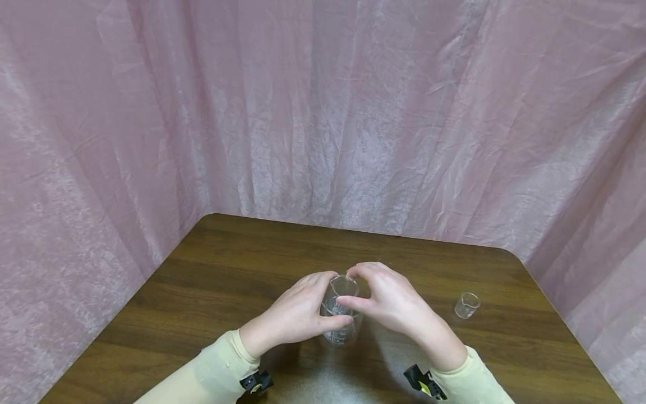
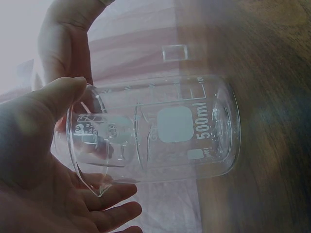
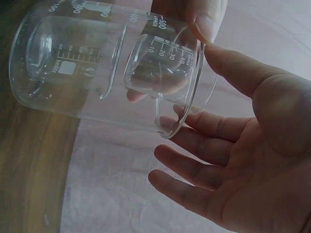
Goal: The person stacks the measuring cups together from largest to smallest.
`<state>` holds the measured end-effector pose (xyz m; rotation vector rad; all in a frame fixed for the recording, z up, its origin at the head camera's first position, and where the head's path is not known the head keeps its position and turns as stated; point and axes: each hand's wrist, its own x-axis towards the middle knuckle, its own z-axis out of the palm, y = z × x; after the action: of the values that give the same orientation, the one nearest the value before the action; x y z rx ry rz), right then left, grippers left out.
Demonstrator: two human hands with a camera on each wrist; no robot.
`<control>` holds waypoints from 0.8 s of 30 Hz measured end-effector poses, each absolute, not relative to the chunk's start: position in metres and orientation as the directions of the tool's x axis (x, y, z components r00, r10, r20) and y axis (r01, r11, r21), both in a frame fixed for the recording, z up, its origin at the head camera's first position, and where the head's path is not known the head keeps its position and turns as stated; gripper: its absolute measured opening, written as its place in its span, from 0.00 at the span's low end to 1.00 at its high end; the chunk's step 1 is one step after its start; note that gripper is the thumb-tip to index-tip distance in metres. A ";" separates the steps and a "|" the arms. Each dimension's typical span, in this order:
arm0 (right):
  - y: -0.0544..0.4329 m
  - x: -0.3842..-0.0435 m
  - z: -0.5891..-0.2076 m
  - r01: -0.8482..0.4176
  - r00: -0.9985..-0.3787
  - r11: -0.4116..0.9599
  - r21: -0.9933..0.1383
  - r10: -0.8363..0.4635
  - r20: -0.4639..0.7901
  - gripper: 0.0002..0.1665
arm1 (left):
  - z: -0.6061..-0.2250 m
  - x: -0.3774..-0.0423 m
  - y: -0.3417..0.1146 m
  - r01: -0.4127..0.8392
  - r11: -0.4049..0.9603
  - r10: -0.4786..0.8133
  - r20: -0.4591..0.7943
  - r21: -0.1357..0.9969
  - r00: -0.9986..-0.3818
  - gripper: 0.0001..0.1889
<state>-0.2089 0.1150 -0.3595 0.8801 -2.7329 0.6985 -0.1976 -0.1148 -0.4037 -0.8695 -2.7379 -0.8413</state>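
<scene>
The right hand (image 1: 391,294) pinches the small beaker (image 3: 160,65) between modestly parted fingers, base down inside the mouth of the upright large beaker (image 1: 337,335) on the desk (image 1: 227,252), the 2 long axes nearly aligned, while the left hand (image 1: 298,311) curves wider-spread fingers round the larger rim.

I see a clear 500ml beaker (image 2: 175,126) upright on the bench (image 1: 242,241), white markings on its wall. My small graduated beaker (image 3: 160,68) is held upright partly within its mouth, rim protruding; below it, another glass beaker (image 3: 70,67) sits inside.
</scene>
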 end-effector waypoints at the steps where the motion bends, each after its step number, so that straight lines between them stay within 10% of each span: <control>1: 0.115 -0.209 -0.360 -0.592 -0.805 0.713 -0.375 -0.504 0.312 0.26 | -0.404 -0.198 -0.115 0.570 0.675 0.487 0.298 0.468 -0.821 0.37; 24: 0.114 -0.209 -0.361 -0.608 -0.793 0.717 -0.340 -0.530 0.301 0.25 | -0.404 -0.197 -0.116 0.558 0.681 0.484 0.281 0.474 -0.829 0.44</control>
<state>-0.2093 0.1143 -0.3608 0.9164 -2.7399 0.6385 -0.1971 -0.1161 -0.4042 -0.8596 -2.7573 -0.8437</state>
